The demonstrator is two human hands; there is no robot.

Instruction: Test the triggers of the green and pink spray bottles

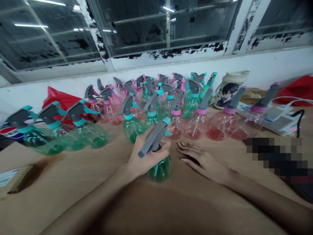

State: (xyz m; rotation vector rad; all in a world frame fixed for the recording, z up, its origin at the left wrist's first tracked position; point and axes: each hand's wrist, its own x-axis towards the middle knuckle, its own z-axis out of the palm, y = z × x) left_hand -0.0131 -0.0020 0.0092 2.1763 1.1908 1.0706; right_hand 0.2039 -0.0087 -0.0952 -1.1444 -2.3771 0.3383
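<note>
My left hand (144, 153) is wrapped round the neck of a green spray bottle (159, 171), just under its grey and teal trigger head. The bottle stands nearly upright at the middle of the table, and my fingers hide its collar. To the right of it, my right hand (202, 161) lies on the tabletop with fingers stretched out and nothing in them. Right behind the hands runs a row of spray bottles: a green one (132, 129) with a teal collar, and pink ones such as this pink bottle (195, 127) with a pink collar.
Several green bottles (95, 137) stand at the left by a red bag (58, 101). More bottles crowd back to the wall. A printed cup (228, 93), a white device with cables (281, 122) and a blurred-out dark object (288, 166) are at the right. A small box (18, 179) lies front left.
</note>
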